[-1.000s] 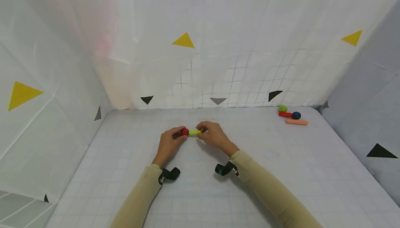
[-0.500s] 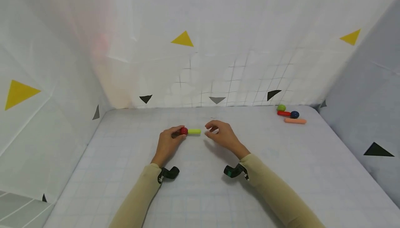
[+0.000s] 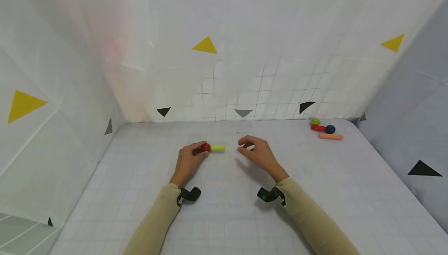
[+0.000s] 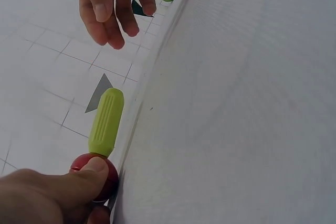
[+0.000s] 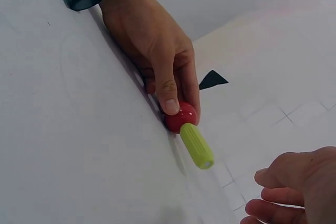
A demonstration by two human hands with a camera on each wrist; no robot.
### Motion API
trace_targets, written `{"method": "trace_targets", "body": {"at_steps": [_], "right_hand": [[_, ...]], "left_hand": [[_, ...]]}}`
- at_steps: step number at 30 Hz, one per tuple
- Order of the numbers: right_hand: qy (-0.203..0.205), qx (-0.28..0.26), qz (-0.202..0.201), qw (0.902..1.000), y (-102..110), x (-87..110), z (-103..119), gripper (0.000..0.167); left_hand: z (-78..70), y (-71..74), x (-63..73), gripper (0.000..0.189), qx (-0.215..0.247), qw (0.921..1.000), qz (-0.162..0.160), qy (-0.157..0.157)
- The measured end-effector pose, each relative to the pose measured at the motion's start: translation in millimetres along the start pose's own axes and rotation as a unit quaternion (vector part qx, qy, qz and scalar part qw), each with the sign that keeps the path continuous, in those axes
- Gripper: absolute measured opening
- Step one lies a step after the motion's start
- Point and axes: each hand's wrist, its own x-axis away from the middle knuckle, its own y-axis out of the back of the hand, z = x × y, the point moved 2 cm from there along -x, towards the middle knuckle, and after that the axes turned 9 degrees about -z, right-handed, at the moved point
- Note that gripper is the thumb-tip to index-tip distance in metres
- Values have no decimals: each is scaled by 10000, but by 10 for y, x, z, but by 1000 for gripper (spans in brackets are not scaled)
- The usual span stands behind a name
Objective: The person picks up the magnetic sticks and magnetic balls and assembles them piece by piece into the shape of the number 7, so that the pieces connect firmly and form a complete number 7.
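Near the middle of the table, my left hand [image 3: 189,162] pinches a red ball [image 3: 206,147] between thumb and fingers. A yellow-green ridged stick [image 3: 218,148] juts from the ball's right side, joined end-on to it. In the left wrist view my thumb lies across the red ball [image 4: 109,181], and the stick [image 4: 106,121] points away from the hand. My right hand [image 3: 259,153] hovers to the right of the stick's free end, fingers loosely bent and nothing between them. The right wrist view shows a small pale spot on that end of the stick [image 5: 197,146].
At the table's back right lie a green ball [image 3: 315,121], a red stick [image 3: 318,128], a dark blue ball [image 3: 330,129] and a salmon-coloured stick [image 3: 331,136]. White sheeting with yellow and black triangles [image 3: 205,45] walls the back and sides of the table [image 3: 224,216].
My right hand has let go of the yellow-green stick and drawn back to the right. The left hand stays in place on the red ball.
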Motion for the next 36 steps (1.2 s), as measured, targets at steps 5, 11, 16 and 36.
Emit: {"method": "trace_targets", "body": {"at_steps": [5,11,16,36], "right_hand": [[95,41,-116,9999,70,-14,-12,24],[146,45,-203,9997,163,-15,-3,22],[111,135,-186,9997,234,-30,-12,21],[-40,662,-331,9972,634,-89,-242,19]], "left_hand": [[2,2,4,41,37,10000,14,-16],[-12,-3,9,41,18,10000,-1,-62],[-19,3,14,41,13,10000,-7,19],[-24,3,20,40,48,10000,-28,22]]}}
